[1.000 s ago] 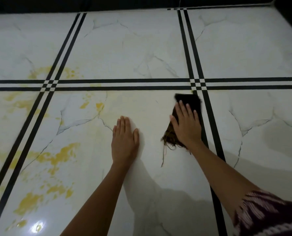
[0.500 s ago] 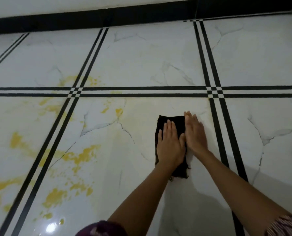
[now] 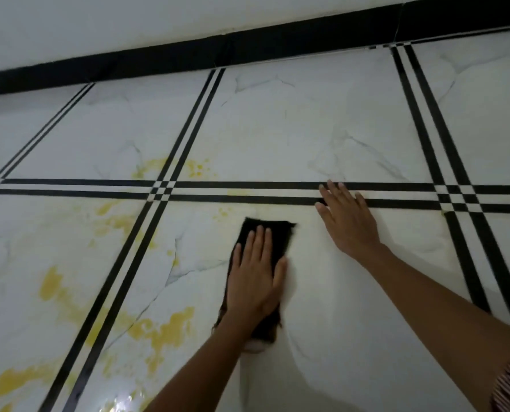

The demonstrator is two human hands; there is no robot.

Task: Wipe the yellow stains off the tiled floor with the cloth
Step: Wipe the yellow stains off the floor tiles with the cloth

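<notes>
Left hand (image 3: 255,282) flat on dark cloth (image 3: 277,236), right hand (image 3: 347,221) beside it

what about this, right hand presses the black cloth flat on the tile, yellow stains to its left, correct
No: the head view shows the left hand pressing the black cloth flat on the tile; the right hand lies bare beside it. The yellow stains are to its left.

The left hand (image 3: 255,281) is lying flat on the cloth (image 3: 280,236), which is lying on the floor (image 3: 351,322). The right hand (image 3: 349,224) is resting on the floor just right of the cloth, with its fingertips reaching across the stripe (image 3: 247,191) behind. Stains (image 3: 164,328) are spreading to the left of the cloth.
</notes>
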